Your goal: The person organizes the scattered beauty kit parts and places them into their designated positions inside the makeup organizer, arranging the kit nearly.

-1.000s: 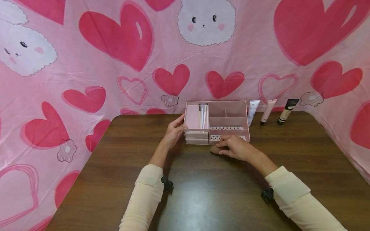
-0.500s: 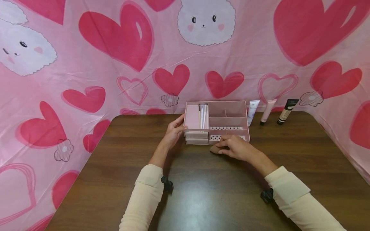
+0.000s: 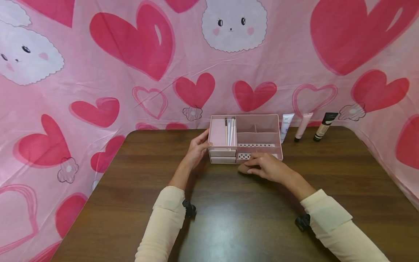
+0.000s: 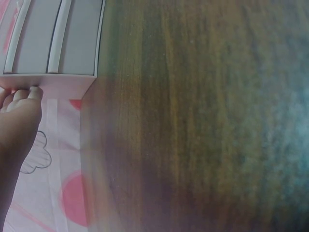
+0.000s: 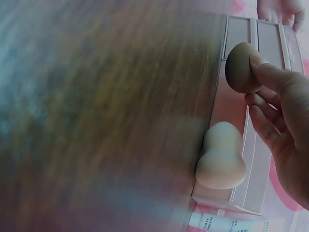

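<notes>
A pink desk organizer (image 3: 217, 131) with two small front drawers stands at the back of the table. My left hand (image 3: 196, 149) rests against its left side, fingers along the wall and thumb at the front corner. Between thumb and fingers, my right hand (image 3: 268, 167) pinches a brown makeup sponge (image 5: 239, 67) just before the organizer's front. Below it in the right wrist view, a beige gourd-shaped makeup sponge (image 5: 222, 157) is by the organizer's front; the right hand hides it in the head view. Several slim brushes (image 3: 230, 131) lie in the organizer's left top compartment.
Right of the organizer stand a white tube (image 3: 286, 127), a pink tube (image 3: 303, 127) and a black-capped tube (image 3: 325, 126). White strips with black dots (image 3: 243, 156) show in the front compartments. Pink heart-print cloth (image 3: 203, 54) hangs behind the wooden table (image 3: 235, 218).
The brown sponge has turned very slightly in my right hand's fingers. Otherwise both hands, the organizer and the tubes stay where they were.
</notes>
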Demonstrator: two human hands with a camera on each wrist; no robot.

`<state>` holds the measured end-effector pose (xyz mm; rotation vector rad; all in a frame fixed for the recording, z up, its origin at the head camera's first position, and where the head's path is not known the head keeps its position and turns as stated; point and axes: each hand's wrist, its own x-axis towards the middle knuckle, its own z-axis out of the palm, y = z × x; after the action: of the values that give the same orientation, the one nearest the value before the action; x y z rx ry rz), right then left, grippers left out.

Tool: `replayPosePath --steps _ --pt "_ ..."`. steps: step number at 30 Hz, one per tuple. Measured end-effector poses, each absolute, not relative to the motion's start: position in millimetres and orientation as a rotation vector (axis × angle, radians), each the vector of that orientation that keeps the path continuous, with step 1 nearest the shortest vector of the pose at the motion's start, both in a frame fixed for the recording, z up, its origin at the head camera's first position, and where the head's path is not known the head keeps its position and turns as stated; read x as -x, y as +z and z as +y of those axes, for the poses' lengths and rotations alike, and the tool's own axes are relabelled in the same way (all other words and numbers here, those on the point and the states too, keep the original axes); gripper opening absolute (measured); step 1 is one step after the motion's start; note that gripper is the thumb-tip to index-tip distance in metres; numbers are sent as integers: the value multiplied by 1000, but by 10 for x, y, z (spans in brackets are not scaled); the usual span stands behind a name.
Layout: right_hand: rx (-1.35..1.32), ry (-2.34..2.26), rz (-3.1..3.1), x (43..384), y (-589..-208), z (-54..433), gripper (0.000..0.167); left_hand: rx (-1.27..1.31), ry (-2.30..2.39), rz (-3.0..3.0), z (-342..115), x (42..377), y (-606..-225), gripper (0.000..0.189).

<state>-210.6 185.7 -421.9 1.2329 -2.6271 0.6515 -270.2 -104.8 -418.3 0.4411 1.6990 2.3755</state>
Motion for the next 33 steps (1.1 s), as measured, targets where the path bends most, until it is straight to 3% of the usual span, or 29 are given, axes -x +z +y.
replayPosePath --steps 33 --pt "-1037 781 -2465 2279 -4090 1969 29 -418 2400 1688 -1030 2689 -4182 68"
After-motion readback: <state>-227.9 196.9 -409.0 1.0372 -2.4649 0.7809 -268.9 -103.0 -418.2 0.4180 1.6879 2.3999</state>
